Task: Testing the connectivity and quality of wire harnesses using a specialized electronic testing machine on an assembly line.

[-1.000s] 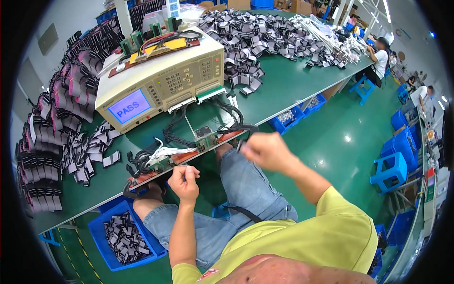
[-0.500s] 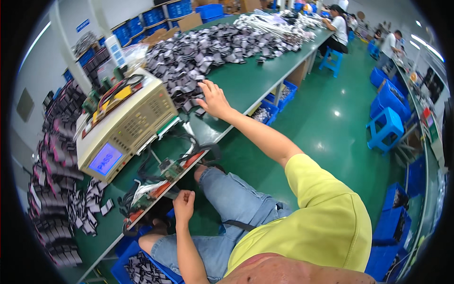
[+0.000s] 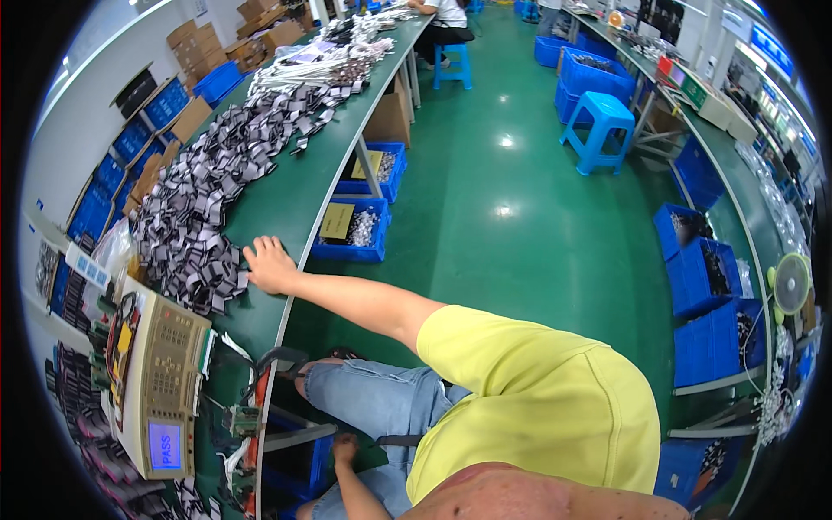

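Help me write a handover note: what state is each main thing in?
Right hand: fingers spread, at the heap's edge
Left hand: curled near the denim shorts, contents unclear
Heap of grey-and-black pieces: loose, piled on the table
Tester: on, screen lit
Large blue stool: unoccupied
Nearer blue bin below the table: open, holding parts
Fan: cannot tell whether running
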Available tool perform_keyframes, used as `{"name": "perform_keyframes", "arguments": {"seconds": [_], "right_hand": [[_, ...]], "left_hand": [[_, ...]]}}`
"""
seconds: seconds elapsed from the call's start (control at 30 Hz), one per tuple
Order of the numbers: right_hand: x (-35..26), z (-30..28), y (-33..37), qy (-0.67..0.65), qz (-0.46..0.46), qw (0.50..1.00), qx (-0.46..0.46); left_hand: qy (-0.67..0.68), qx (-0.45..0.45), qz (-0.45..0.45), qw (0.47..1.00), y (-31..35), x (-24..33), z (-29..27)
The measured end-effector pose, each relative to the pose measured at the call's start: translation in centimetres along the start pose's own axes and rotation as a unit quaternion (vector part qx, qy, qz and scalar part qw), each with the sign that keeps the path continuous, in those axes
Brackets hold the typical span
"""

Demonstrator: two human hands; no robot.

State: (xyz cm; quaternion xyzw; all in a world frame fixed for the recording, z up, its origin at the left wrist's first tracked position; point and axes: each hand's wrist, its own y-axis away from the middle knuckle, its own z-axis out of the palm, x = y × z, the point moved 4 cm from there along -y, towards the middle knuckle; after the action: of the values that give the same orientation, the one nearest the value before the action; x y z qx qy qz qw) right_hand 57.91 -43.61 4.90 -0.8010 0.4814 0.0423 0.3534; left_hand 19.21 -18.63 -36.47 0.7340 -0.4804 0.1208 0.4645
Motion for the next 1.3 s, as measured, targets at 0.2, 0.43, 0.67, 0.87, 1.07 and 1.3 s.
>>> {"name": "perform_keyframes", "arguments": {"seconds": [0.2, 0.43, 0.67, 0.87, 1.07, 1.3], "right_hand": [[-0.1, 0.4, 0.3, 0.04, -0.006, 0.999, 0.021], [-0.5, 0.3, 0.3, 0.06, -0.008, 0.997, 0.039], [-0.2, 0.5, 0.5, 0.059, -0.005, 0.997, 0.044], [0.5, -0.3, 0.1, 0.072, -0.017, 0.994, 0.08], [-2.1, 1.9, 0.4, 0.045, -0.05, 0.996, 0.056], [0.6, -0.1, 0.2, 0.095, -0.223, 0.966, 0.085]], "left_hand": [[-0.053, -0.137, 0.093, 0.985, -3.2, -1.2, 3.4], [0.206, -0.006, 0.0, 0.979, -4.5, 2.9, 1.8], [0.009, 0.018, 0.118, 0.993, 5.8, 11.0, -7.4], [0.186, 0.27, 0.167, 0.93, 19.4, 8.9, -13.3], [0.125, 0.415, 0.011, 0.901, 34.5, 5.2, -11.0], [0.043, 0.532, 0.012, 0.845, 43.3, 10.6, -18.0]]}}
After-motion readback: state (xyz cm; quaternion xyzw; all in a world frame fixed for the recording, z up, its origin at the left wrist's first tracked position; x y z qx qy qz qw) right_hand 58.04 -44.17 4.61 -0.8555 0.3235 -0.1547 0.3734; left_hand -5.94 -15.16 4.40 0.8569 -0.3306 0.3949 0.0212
